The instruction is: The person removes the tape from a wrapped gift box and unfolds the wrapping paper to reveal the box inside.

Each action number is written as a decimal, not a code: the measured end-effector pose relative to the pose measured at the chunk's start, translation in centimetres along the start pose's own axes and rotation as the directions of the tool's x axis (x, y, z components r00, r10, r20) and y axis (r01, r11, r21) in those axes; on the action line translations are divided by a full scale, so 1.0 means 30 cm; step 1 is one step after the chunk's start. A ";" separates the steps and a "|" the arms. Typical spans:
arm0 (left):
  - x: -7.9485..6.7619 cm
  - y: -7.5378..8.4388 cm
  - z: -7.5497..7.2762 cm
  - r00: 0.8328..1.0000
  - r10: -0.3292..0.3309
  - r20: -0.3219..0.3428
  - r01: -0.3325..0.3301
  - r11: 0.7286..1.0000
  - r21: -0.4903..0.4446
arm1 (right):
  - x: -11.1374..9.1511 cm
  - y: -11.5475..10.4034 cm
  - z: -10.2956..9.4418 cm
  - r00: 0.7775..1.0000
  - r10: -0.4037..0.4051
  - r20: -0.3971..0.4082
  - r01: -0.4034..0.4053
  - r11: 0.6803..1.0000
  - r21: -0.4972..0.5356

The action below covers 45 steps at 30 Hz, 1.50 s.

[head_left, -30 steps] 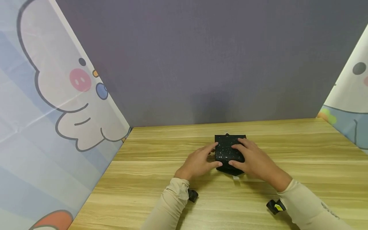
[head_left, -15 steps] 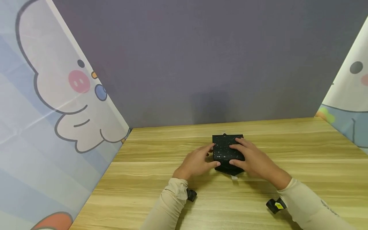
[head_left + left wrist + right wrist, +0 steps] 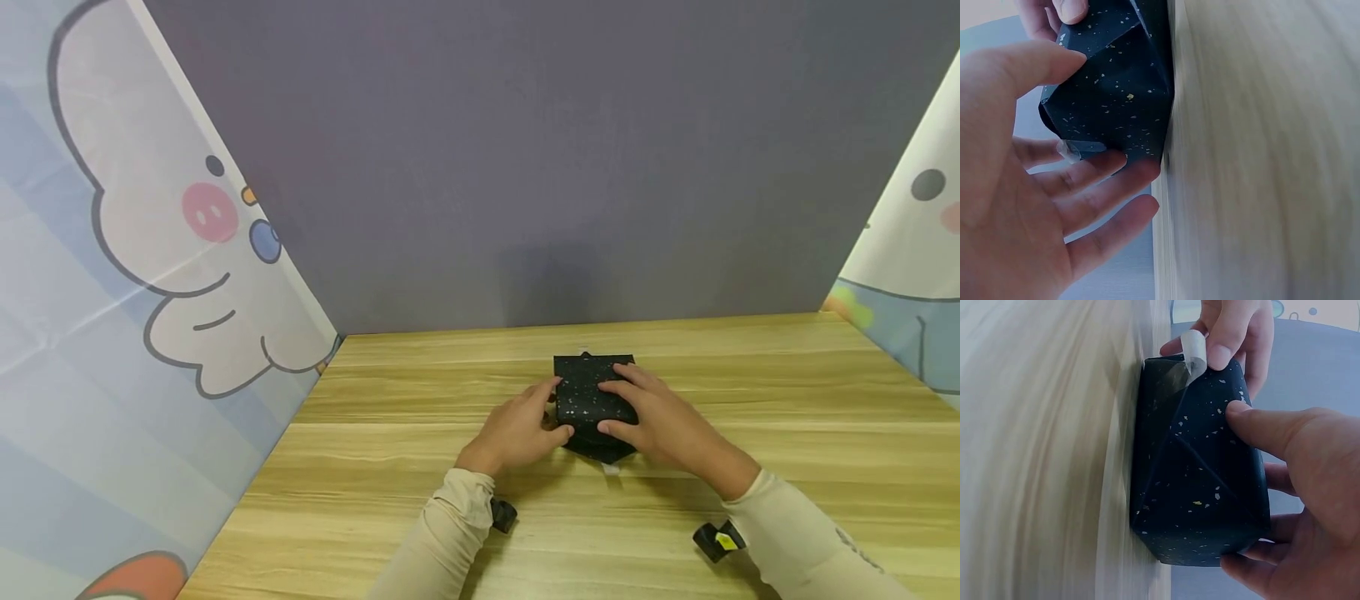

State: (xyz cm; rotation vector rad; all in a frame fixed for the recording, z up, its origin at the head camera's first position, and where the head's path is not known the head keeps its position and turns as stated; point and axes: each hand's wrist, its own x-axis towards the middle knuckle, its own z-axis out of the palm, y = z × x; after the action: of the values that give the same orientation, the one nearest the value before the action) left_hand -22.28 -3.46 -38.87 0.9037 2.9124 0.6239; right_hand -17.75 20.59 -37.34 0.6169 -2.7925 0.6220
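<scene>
A small box wrapped in black paper with white and gold specks [image 3: 592, 392] stands on the wooden table between both hands. Its end shows folded triangular flaps in the right wrist view. My left hand [image 3: 513, 429] is at the box's left side, thumb on the near edge and fingertips against the folded end. From the right, my right hand [image 3: 663, 417] holds it, with fingers spread over the top and thumb at the near edge. A strip of clear tape [image 3: 1194, 355] curls up from one end; another piece of tape [image 3: 1071, 151] sticks out near the left fingers.
The wood-grain table [image 3: 405, 467] reaches back to a grey panel [image 3: 540, 167]. Cartoon-print sheets [image 3: 150, 250] hang at both sides. A black wrist camera [image 3: 502, 515] sits on the left wrist and a second wrist camera [image 3: 716, 542] on the right.
The left thumb and fingers bend slightly more at the box's left side. The box and the right hand stay nearly in place.
</scene>
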 end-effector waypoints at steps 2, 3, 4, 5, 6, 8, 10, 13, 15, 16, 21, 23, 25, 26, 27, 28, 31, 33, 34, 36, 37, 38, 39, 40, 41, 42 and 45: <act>-0.001 0.001 -0.001 1.000 -0.007 0.003 0.007 1.000 -0.013 | 0.002 0.000 0.000 1.000 -0.003 0.003 0.003 1.000 -0.004; -0.002 0.001 -0.002 1.000 -0.010 0.006 0.010 1.000 -0.022 | 0.003 0.001 0.000 1.000 -0.006 0.003 0.006 1.000 -0.006; -0.004 0.000 -0.003 1.000 -0.014 0.009 0.014 0.999 -0.031 | 0.004 0.002 0.000 1.000 -0.011 0.004 0.011 1.000 -0.009; -0.007 -0.002 -0.003 1.000 -0.018 0.013 0.019 0.999 -0.040 | 0.007 0.003 0.001 1.000 -0.016 0.005 0.016 1.000 -0.010; -0.009 -0.003 -0.003 1.000 -0.020 0.013 0.020 0.999 -0.047 | 0.009 0.004 0.001 1.000 -0.020 0.006 0.021 1.000 -0.007; -0.013 -0.006 -0.004 1.000 -0.026 0.016 0.027 0.998 -0.065 | 0.013 0.007 0.002 0.999 -0.031 0.009 0.031 1.000 -0.002; -0.015 -0.008 -0.004 0.999 -0.030 0.017 0.031 0.996 -0.083 | 0.015 0.011 0.002 0.999 -0.040 0.012 0.040 0.999 0.000; -0.018 -0.008 -0.004 0.999 -0.038 0.031 0.041 0.993 -0.111 | 0.012 0.015 0.003 0.999 -0.049 0.013 0.049 0.999 -0.005; -0.021 -0.009 -0.004 0.998 -0.045 0.042 0.050 0.990 -0.129 | 0.009 0.017 0.006 0.998 -0.054 0.015 0.054 0.998 -0.008; -0.022 -0.011 -0.002 0.998 -0.048 0.048 0.054 0.989 -0.136 | 0.007 0.019 0.008 0.998 -0.057 0.014 0.057 0.998 -0.010; -0.029 -0.019 0.002 0.996 -0.058 0.063 0.068 0.981 -0.180 | 0.004 0.023 0.023 0.998 -0.064 0.006 0.064 0.998 -0.008; -0.031 -0.021 0.002 0.996 -0.058 0.069 0.071 0.976 -0.204 | 0.002 0.026 0.027 0.998 -0.064 0.005 0.064 0.998 -0.003; -0.033 -0.020 0.000 0.995 -0.059 0.077 0.076 0.971 -0.229 | 0.000 0.027 0.029 0.998 -0.061 0.007 0.060 0.998 0.004; -0.033 -0.019 -0.001 0.995 -0.058 0.080 0.076 0.968 -0.238 | -0.001 0.028 0.029 0.998 -0.057 0.009 0.057 0.998 0.006; -0.031 -0.019 -0.002 0.995 -0.054 0.081 0.073 0.967 -0.246 | -0.001 0.029 0.027 0.998 -0.054 0.011 0.054 0.999 0.009; -0.029 -0.017 -0.003 0.995 -0.050 0.082 0.069 0.965 -0.254 | -0.003 0.030 0.026 0.999 -0.053 0.011 0.052 0.999 0.011; -0.021 -0.011 -0.002 0.996 -0.040 0.075 0.059 0.962 -0.267 | -0.006 0.034 0.018 0.999 -0.051 0.006 0.051 0.999 0.010; -0.015 -0.005 0.000 0.997 -0.040 0.066 0.055 0.966 -0.254 | -0.007 0.036 0.014 0.998 -0.056 0.001 0.056 0.998 0.008; -0.012 -0.003 0.002 0.997 -0.042 0.060 0.055 0.968 -0.245 | -0.008 0.037 0.013 0.998 -0.058 0.000 0.058 0.998 0.006; -0.009 0.002 0.005 0.998 -0.050 0.050 0.059 0.974 -0.220 | -0.008 0.039 0.012 0.999 -0.053 0.003 0.053 0.999 0.004; -0.008 0.003 0.006 0.998 -0.053 0.044 0.061 0.976 -0.208 | -0.008 0.039 0.012 0.999 -0.048 0.005 0.048 0.999 0.004; -0.007 0.005 0.007 0.998 -0.055 0.039 0.062 0.978 -0.199 | -0.007 0.039 0.012 0.999 -0.043 0.008 0.043 0.999 0.004; -0.005 0.006 0.009 0.998 -0.057 0.034 0.062 0.979 -0.192 | -0.008 0.040 0.013 0.999 -0.039 0.011 0.039 0.999 0.003; -0.005 0.007 0.009 0.998 -0.057 0.031 0.061 0.980 -0.191 | -0.007 0.040 0.013 0.999 -0.034 0.012 0.034 0.999 0.004; -0.004 0.008 0.009 0.998 -0.056 0.031 0.061 0.980 -0.191 | -0.006 0.040 0.014 0.999 -0.032 0.013 0.032 0.999 0.005; -0.004 0.009 0.009 0.998 -0.054 0.031 0.059 0.979 -0.193 | -0.006 0.040 0.014 0.999 -0.031 0.011 0.031 1.000 0.005; -0.003 0.009 0.008 0.998 -0.050 0.033 0.055 0.978 -0.201 | -0.008 0.042 0.012 0.999 -0.047 -0.003 0.047 0.999 -0.001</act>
State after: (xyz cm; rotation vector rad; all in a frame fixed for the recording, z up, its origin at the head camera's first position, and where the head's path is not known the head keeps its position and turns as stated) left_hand -22.03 -3.22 -39.00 0.8019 2.7735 0.8769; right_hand -18.14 21.55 -38.19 0.6782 -2.7666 0.6117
